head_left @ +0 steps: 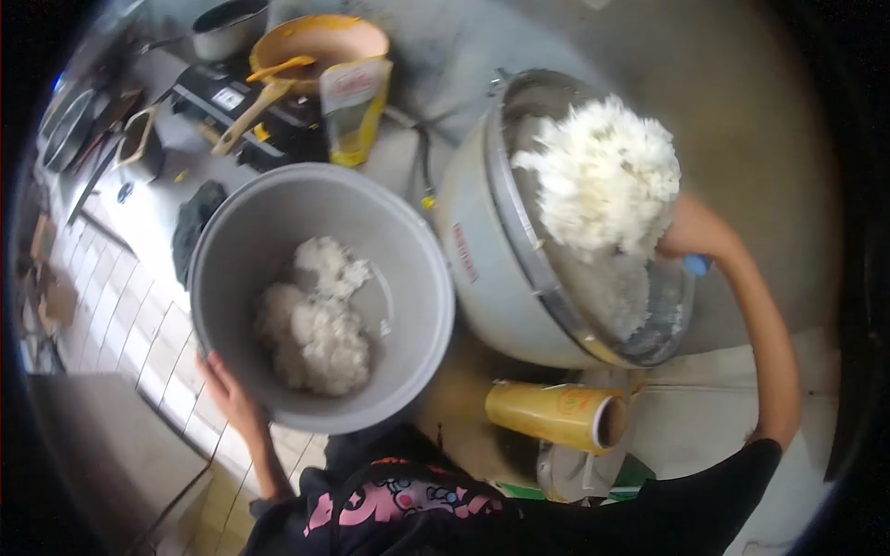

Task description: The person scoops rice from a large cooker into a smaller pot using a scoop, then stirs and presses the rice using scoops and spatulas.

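Two o'clock, rice heap (607, 176) over the cooker (491, 296), right hand (688, 229) gripping a blue handle (697, 265)! Left hand (236, 400), straight-fingered against grey pot (413, 250); yellow roll (538, 410) crowding five, burner (197, 91) cluttered at ten.

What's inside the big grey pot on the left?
Clumps of white rice lie in the grey pot. I can't see what's underneath, because the rice covers it.
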### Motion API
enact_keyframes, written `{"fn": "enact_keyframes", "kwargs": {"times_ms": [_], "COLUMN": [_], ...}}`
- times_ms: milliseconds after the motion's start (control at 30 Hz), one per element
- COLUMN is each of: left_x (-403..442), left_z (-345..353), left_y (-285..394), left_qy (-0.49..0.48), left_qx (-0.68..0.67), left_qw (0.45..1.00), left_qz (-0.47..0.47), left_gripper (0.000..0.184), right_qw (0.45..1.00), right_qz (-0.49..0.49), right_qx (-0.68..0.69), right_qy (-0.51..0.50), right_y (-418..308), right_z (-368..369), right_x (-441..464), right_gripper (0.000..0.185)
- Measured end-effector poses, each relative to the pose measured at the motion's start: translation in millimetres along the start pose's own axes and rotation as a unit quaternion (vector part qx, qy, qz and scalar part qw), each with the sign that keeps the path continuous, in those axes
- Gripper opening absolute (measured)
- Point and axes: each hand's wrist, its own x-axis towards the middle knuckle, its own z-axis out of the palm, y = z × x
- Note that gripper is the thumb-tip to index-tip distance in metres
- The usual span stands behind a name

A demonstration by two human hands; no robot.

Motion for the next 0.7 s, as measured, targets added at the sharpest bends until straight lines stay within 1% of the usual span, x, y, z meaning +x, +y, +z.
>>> {"fn": "enact_keyframes", "kwargs": {"times_ms": [33, 67, 100, 133, 167, 233, 267, 333, 367, 400, 433, 467, 500, 567, 600, 667, 700], "left_x": [-1, -3, -3, -2, -1, -2, -2, -3, -3, -3, -2, -3, -2, 0, 1, 7, 6], "left_z": [0, 5, 5, 6, 6, 6, 6, 6, 5, 5, 5, 5, 6, 6, 5, 1, 1], "left_y": [17, 36, 33, 34, 41, 44, 45, 48, 48, 48, 45, 38, 31, 19, 15, -11, 3], "left_qy": [0.018, 0.037, 0.042, 0.045, 0.017, 0.019, 0.012, 0.034, 0.017, 0.001, 0.000, 0.020, 0.035, 0.033, 0.033, 0.002, 0.004], "left_qx": [-0.017, -0.037, -0.048, -0.060, -0.114, -0.122, -0.133, -0.110, -0.123, -0.136, -0.139, -0.102, -0.067, -0.075, -0.066, -0.018, -0.030], "left_qw": [0.999, 0.997, 0.997, 0.996, 0.993, 0.992, 0.991, 0.993, 0.992, 0.991, 0.990, 0.994, 0.996, 0.996, 0.997, 1.000, 1.000], "left_qz": [-0.032, -0.062, -0.050, -0.038, -0.017, -0.014, -0.012, -0.020, -0.014, -0.010, -0.011, -0.026, -0.038, -0.034, -0.028, 0.023, -0.002], "left_gripper": [0.055, 0.055, 0.054, 0.053, 0.051, 0.050, 0.050, 0.050, 0.050, 0.050, 0.050, 0.050, 0.051, 0.051, 0.052, 0.053, 0.054], "right_qw": [0.995, 0.992, 0.979, 0.960, 0.933, 0.940, 0.940, 0.914, 0.926, 0.925, 0.921, 0.913, 0.913, 0.915, 0.914, 0.916, 0.919], "right_qz": [-0.088, -0.102, -0.198, -0.280, -0.358, -0.309, -0.310, -0.359, -0.338, -0.340, -0.332, -0.320, -0.311, -0.183, -0.145, -0.064, -0.022], "right_qx": [0.023, 0.063, 0.040, 0.015, -0.010, -0.123, -0.121, -0.116, -0.106, -0.108, -0.080, -0.055, -0.061, -0.138, -0.167, -0.208, -0.222], "right_qy": [0.031, -0.028, -0.009, 0.017, 0.046, 0.077, 0.079, 0.151, 0.132, 0.130, 0.188, 0.248, 0.255, 0.332, 0.339, 0.336, 0.325], "right_y": [-19, -66, -74, -88, -105, -132, -133, -138, -133, -129, -122, -110, -94, -56, -32, 20, 48], "right_z": [6, 9, 21, 37, 55, 98, 106, 112, 101, 89, 77, 65, 52, 17, 3, -14, -16], "right_x": [3, -4, 8, 12, 13, 13, 17, 23, 22, 18, 14, 12, 12, 12, 17, 41, 59], "right_gripper": [0.040, 0.037, 0.027, 0.020, 0.015, 0.021, 0.021, 0.022, 0.022, 0.022, 0.021, 0.021, 0.021, 0.020, 0.021, 0.022, 0.022]}}
